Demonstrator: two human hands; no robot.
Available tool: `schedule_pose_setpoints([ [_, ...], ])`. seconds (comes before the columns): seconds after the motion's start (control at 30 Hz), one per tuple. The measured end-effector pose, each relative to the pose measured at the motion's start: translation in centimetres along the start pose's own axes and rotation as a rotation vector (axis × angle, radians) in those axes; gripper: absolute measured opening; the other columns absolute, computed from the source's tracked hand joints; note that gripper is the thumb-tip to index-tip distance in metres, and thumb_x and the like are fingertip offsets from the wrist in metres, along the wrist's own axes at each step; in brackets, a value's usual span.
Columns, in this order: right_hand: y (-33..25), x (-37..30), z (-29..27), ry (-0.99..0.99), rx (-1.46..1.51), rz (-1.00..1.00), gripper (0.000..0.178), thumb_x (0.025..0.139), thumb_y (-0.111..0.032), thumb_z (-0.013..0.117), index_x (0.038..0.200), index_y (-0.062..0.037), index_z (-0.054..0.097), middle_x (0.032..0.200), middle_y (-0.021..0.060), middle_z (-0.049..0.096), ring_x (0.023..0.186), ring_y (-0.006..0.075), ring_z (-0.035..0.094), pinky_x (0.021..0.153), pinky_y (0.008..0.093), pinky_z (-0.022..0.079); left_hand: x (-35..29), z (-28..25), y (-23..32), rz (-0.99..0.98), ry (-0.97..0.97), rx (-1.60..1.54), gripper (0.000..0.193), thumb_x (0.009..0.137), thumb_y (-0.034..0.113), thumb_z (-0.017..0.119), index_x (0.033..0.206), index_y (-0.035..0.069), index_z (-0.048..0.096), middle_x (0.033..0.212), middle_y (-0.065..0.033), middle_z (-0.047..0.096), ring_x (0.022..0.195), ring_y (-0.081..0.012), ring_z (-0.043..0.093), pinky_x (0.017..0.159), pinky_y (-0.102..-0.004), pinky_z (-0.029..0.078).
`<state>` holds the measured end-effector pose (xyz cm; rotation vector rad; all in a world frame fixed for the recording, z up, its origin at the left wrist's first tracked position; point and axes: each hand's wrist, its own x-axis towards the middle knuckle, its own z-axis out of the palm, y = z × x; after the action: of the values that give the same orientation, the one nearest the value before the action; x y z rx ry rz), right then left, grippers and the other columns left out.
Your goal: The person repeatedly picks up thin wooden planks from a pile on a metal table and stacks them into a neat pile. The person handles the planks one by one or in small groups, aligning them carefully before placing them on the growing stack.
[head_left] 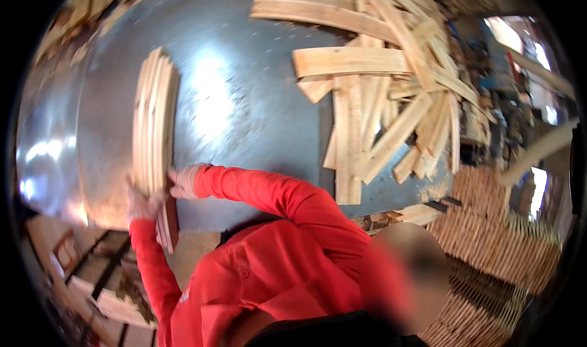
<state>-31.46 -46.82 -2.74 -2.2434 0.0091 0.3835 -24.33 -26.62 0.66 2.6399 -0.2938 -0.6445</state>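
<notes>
A bundle of long, pale wooden slats (153,114) stands on edge, side by side, along the left part of the metal table. Its near end juts out past the table's front edge. My left hand (144,201) grips the bundle near that end, its thumb and fingers on the left side and top. Against the right side of the same slats rests my right hand (184,180), with its fingers curled and partly hidden. Both forearms are in red sleeves.
The grey metal table (251,102) carries a loose heap of wooden boards (367,59) at its right and far side. Stacked slats (495,243) stand to the right, beyond the table's edge. More cut wood (125,304) lies on a rack at lower left.
</notes>
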Motion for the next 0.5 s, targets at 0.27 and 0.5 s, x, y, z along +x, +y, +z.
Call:
schedule_pose_setpoints([
  [0.27, 19.5, -15.6, -38.4, 0.012, -1.050, 0.705, 0.125, 0.052, -0.050, 0.088, 0.150, -0.0126, 0.020, 0.149, 0.0197, 0.035, 0.139, 0.0345, 0.032, 0.113, 0.0541, 0.018, -3.4, 2.5, 10.7, 0.428, 0.343, -0.448, 0.075, 0.086, 0.023, 0.067, 0.146, -0.001, 0.031, 0.136, -0.0221, 0.050, 0.122, -0.0322, 0.053, 0.099, -0.0400, 0.046],
  [0.5, 19.2, -19.0, -41.3, -0.146, -0.719, 0.548, 0.111, 0.067, -0.055, 0.078, 0.148, -0.0032, 0.024, 0.134, 0.0218, 0.053, 0.122, 0.0382, 0.052, 0.103, 0.0415, 0.040, -2.5, 17.7, 29.2, 0.468, -0.390, -0.903, 0.064, 0.090, 0.021, 0.066, 0.140, -0.007, 0.038, 0.121, -0.0177, 0.060, 0.106, -0.0229, 0.060, 0.093, -0.0338, 0.048],
])
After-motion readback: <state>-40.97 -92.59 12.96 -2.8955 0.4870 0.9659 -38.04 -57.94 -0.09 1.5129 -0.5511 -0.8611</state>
